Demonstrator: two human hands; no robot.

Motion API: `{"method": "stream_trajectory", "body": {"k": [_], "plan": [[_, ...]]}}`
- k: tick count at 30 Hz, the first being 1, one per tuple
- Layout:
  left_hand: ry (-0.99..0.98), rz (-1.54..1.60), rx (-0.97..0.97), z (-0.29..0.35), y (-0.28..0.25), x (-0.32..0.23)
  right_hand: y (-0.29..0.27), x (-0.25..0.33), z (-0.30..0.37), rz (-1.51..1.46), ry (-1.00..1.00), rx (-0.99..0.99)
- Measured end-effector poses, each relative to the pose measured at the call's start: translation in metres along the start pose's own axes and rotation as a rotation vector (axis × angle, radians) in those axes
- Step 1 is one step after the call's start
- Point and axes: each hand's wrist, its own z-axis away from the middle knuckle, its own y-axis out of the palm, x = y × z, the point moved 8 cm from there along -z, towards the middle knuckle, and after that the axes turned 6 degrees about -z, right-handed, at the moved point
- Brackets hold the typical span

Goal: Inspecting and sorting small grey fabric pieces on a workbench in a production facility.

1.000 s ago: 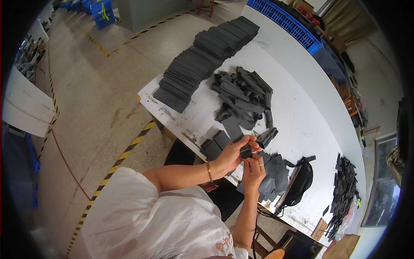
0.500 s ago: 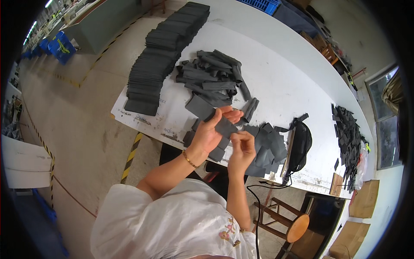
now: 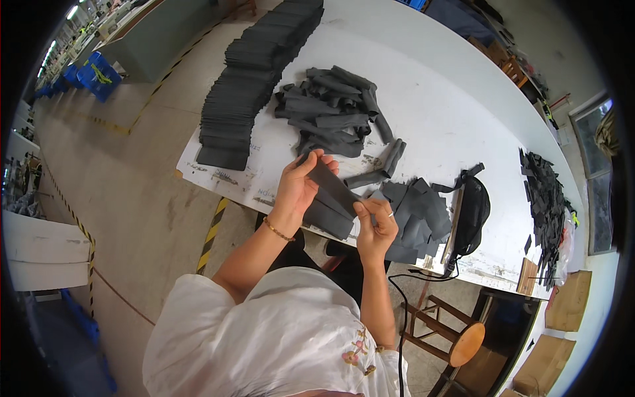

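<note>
A dark grey strip of fabric [image 3: 334, 186] stretches between my two hands above the table's near edge. My left hand [image 3: 301, 185] pinches its upper left end, the thumb on top. At the lower right end my right hand [image 3: 376, 228], wearing a ring, grips it between thumb and fingers. Under the strip lie more flat dark grey pieces [image 3: 329, 218], partly covered by my hands. Just right of my right hand is a spread of grey fabric pieces [image 3: 415, 215]. Beyond my hands sits a heap of curled grey pieces [image 3: 331, 109].
A long row of stacked dark pieces [image 3: 231, 112] runs along the table's left side. Right of my hands lies a black pouch [image 3: 473, 215] with a strap and cord. Dark strips [image 3: 546, 212] pile at the far right of the white table [image 3: 456, 99]. A wooden stool [image 3: 466, 344] stands below.
The strip now lies stretched and more fully visible between my hands. My left hand has moved slightly left, and my right hand has shifted a little right and down. The view has shifted slightly.
</note>
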Motion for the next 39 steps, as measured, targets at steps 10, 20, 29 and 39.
{"method": "stream_trajectory", "body": {"k": [10,20,29,39], "plan": [[0.278,-0.361,-0.316,-0.055,-0.096,-0.067,-0.031,-0.109,0.032,-0.226,0.619,-0.134],[0.059,-0.499,-0.413,-0.078,-0.111,-0.043,-0.031,-0.131,0.029,-0.268,0.683,-0.11],[-0.063,-0.449,-0.459,-0.076,-0.109,-0.01,-0.002,-0.093,0.018,0.549,0.289,0.08],[0.38,-1.65,0.308,-0.087,0.046,0.082,-0.131,-0.123,0.001,0.779,0.406,-0.273]]}}
